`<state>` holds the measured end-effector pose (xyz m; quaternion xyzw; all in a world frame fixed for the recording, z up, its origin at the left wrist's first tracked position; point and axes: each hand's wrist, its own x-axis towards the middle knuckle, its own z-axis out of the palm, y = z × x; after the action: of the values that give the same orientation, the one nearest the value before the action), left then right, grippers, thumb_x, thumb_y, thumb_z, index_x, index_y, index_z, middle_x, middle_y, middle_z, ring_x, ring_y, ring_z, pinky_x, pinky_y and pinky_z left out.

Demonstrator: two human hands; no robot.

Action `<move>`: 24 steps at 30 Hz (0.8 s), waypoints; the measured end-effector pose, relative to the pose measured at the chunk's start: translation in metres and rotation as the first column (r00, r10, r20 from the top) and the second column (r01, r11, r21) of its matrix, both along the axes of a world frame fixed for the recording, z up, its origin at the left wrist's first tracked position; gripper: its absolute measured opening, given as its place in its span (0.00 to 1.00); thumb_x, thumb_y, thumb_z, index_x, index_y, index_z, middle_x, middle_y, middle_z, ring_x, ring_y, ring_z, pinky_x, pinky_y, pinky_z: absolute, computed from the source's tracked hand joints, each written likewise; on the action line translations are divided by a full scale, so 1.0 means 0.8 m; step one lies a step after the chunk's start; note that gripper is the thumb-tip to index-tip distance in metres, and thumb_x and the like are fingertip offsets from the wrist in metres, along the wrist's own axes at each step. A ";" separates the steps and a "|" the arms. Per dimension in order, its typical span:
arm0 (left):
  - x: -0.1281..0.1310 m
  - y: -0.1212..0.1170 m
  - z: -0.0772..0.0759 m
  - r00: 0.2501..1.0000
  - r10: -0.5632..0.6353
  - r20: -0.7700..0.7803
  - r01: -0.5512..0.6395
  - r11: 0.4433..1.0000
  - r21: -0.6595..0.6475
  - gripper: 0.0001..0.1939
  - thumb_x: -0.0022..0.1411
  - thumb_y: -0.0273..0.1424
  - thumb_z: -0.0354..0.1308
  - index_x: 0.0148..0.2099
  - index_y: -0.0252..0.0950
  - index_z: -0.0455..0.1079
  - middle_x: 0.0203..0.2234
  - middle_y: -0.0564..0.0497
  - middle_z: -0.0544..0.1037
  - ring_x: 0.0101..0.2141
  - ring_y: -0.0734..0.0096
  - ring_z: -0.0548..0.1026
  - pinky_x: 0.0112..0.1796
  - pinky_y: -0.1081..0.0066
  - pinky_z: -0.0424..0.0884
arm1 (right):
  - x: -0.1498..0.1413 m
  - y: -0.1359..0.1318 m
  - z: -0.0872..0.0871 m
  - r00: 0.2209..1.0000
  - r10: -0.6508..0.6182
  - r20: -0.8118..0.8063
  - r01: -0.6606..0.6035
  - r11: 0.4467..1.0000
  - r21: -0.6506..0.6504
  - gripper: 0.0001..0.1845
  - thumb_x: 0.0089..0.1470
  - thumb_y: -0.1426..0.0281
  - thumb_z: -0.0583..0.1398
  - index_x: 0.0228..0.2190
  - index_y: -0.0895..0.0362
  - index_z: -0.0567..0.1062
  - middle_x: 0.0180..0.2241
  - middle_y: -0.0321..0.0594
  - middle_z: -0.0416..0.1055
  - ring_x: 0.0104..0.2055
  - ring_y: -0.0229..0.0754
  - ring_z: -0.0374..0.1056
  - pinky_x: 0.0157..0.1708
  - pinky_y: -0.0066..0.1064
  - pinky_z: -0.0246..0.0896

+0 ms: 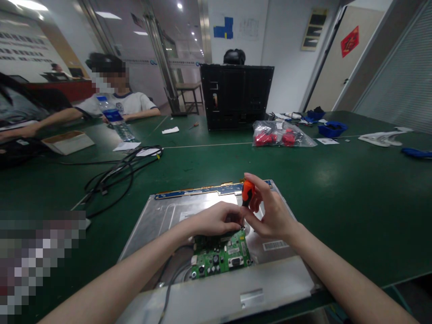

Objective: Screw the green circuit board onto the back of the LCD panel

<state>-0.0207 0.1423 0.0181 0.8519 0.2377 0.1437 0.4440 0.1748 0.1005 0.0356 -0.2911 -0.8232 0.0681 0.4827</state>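
Observation:
A silver monitor panel (158, 216) lies face down on the green table (337, 189), with a green circuit board (221, 257) on its back. My right hand (272, 211) is closed round an orange-handled screwdriver (247, 192), held upright with its tip at the board's far edge. My left hand (216, 218) rests on the board's top edge, fingers pinched close to the screwdriver's tip; what they hold is hidden.
Black cables (118, 173) coil at the left. A black monitor back shell (236, 95) stands upright at the far side, beside a clear bag of red parts (280, 134). Blue trays (332, 129) sit far right. Other people sit at the far left, near a water bottle (116, 120).

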 end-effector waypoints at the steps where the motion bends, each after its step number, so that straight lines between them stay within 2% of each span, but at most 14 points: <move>1: 0.000 0.000 0.000 1.000 0.006 -0.008 -0.006 1.000 -0.004 0.02 0.58 0.25 0.61 0.35 0.35 0.71 0.29 0.54 0.75 0.31 0.68 0.71 0.35 0.72 0.66 | 0.000 0.000 0.000 1.000 0.006 -0.002 -0.006 1.000 -0.003 0.38 0.57 0.74 0.56 0.65 0.53 0.50 0.26 0.30 0.65 0.20 0.35 0.64 0.18 0.27 0.60; 10: -0.002 0.000 -0.001 0.998 0.020 -0.056 -0.018 0.999 0.039 0.01 0.59 0.27 0.61 0.35 0.35 0.72 0.30 0.52 0.76 0.33 0.65 0.72 0.36 0.71 0.67 | -0.001 0.001 -0.004 1.000 -0.013 -0.018 0.013 1.000 0.007 0.41 0.56 0.76 0.56 0.66 0.51 0.47 0.27 0.29 0.66 0.20 0.35 0.64 0.19 0.25 0.62; 16: -0.001 0.000 0.000 0.999 0.022 -0.039 -0.021 0.999 0.027 0.02 0.59 0.27 0.60 0.33 0.36 0.70 0.28 0.54 0.74 0.31 0.67 0.71 0.34 0.72 0.65 | -0.002 0.001 -0.005 0.998 -0.061 -0.022 0.062 0.997 0.043 0.36 0.58 0.73 0.58 0.64 0.52 0.52 0.24 0.26 0.62 0.19 0.34 0.62 0.18 0.24 0.58; 24: 0.001 0.000 0.002 1.000 0.003 -0.014 -0.003 1.000 -0.004 0.02 0.58 0.25 0.60 0.34 0.36 0.70 0.27 0.54 0.74 0.31 0.68 0.71 0.34 0.72 0.66 | -0.001 -0.001 0.001 0.999 0.012 -0.034 -0.011 1.000 0.021 0.36 0.56 0.74 0.57 0.64 0.54 0.53 0.26 0.30 0.67 0.20 0.35 0.64 0.19 0.27 0.61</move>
<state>-0.0202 0.1423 0.0194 0.8515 0.2426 0.1379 0.4440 0.1741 0.0995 0.0364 -0.2799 -0.8172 0.0671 0.4993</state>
